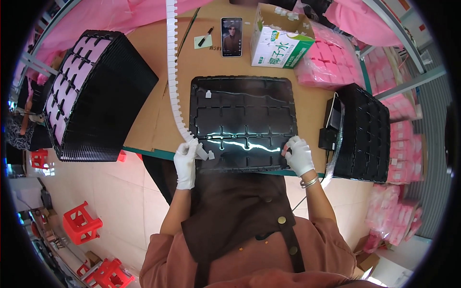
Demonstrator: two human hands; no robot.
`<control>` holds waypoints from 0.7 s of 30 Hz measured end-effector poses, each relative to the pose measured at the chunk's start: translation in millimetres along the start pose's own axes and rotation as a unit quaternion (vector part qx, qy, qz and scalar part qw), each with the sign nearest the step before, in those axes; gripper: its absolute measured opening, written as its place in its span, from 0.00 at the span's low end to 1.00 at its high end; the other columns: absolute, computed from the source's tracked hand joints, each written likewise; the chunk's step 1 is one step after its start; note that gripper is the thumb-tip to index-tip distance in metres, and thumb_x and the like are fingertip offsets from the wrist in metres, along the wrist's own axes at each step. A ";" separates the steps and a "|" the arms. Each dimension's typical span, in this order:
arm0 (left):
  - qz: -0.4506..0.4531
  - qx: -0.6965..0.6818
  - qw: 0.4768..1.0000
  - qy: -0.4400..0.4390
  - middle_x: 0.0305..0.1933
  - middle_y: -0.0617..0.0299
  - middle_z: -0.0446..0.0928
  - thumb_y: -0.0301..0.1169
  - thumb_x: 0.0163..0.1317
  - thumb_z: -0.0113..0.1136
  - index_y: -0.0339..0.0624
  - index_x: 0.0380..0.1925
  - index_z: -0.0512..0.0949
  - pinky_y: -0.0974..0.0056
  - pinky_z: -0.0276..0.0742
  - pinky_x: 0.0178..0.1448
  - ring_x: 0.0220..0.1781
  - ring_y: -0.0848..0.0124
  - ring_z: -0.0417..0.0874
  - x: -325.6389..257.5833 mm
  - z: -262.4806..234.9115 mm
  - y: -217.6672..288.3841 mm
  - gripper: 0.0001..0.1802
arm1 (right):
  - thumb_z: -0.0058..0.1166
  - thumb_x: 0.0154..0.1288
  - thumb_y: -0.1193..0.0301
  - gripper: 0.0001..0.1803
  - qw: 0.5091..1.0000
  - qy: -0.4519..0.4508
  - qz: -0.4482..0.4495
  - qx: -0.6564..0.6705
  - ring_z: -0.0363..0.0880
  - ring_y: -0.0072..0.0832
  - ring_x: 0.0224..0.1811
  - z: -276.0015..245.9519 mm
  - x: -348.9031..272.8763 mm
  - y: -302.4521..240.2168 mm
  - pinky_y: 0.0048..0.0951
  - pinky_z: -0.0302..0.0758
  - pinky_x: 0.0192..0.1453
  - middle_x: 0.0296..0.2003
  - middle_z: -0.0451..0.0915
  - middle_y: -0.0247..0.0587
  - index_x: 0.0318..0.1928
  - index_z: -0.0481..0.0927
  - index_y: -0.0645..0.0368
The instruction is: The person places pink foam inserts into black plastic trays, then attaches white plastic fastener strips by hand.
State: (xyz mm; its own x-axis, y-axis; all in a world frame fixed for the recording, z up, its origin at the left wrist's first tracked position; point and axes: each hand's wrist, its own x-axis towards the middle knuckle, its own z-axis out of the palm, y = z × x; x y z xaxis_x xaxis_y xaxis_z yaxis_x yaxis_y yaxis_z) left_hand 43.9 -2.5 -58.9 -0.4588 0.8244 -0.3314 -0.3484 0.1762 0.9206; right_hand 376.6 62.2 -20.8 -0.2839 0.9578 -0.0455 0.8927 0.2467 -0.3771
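A black plastic tray (pixel 247 115) with moulded compartments lies in front of me at the table's near edge. My left hand (pixel 186 164), in a white glove, is closed on the lower end of a long white notched strip (pixel 172 62), beside the tray's near left corner. Two small white tabs lie on the tray, one tab (pixel 208 94) at its far left and another tab (pixel 211 155) next to my left fingers. Over the tray's right edge, my gloved right hand (pixel 299 157) has its fingers curled together; what they pinch, if anything, is too small to tell.
A tall stack of black trays (pixel 103 101) with pale pink pieces stands left; another black stack (pixel 365 134) stands right. A phone (pixel 232 37), a pen (pixel 206 36) and an open carton (pixel 278 43) sit at the back. Wrapped pink bundles (pixel 329 62) and red stools (pixel 81 223) surround the table.
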 end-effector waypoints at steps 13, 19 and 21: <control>0.003 -0.004 1.000 0.008 0.39 0.58 0.80 0.26 0.64 0.59 0.32 0.37 0.78 0.69 0.76 0.47 0.40 0.71 0.82 0.9 -1.1 -2.1 0.07 | 0.57 0.37 0.84 0.08 0.988 0.052 -0.104 0.102 0.73 0.41 0.32 10.7 2.0 26.5 0.38 0.71 0.37 0.27 0.75 0.39 0.19 0.75 0.59; -0.003 -0.017 1.000 0.006 0.38 0.58 0.80 0.26 0.64 0.59 0.32 0.37 0.78 0.69 0.76 0.47 0.40 0.71 0.82 0.6 0.4 -0.4 0.07 | 0.57 0.38 0.82 0.06 0.995 0.077 0.036 0.057 0.73 0.39 0.33 17.4 2.6 7.9 0.38 0.70 0.39 0.25 0.75 0.39 0.19 0.75 0.59; -0.003 -0.025 1.000 0.006 0.38 0.58 0.80 0.26 0.64 0.59 0.32 0.37 0.78 0.69 0.77 0.46 0.40 0.71 0.82 0.5 -1.4 -1.4 0.07 | 0.57 0.38 0.82 0.06 0.996 0.054 0.050 0.050 0.73 0.38 0.33 11.6 5.8 11.1 0.38 0.70 0.40 0.25 0.75 0.39 0.19 0.75 0.60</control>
State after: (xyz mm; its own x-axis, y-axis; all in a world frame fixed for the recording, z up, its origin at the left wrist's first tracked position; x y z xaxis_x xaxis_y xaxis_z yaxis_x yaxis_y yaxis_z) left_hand 43.0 -3.1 -60.7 -0.4666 0.8168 -0.3393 -0.3913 0.1535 0.9074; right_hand 380.8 68.7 -36.0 -0.1512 0.9884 0.0103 0.8740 0.1386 -0.4657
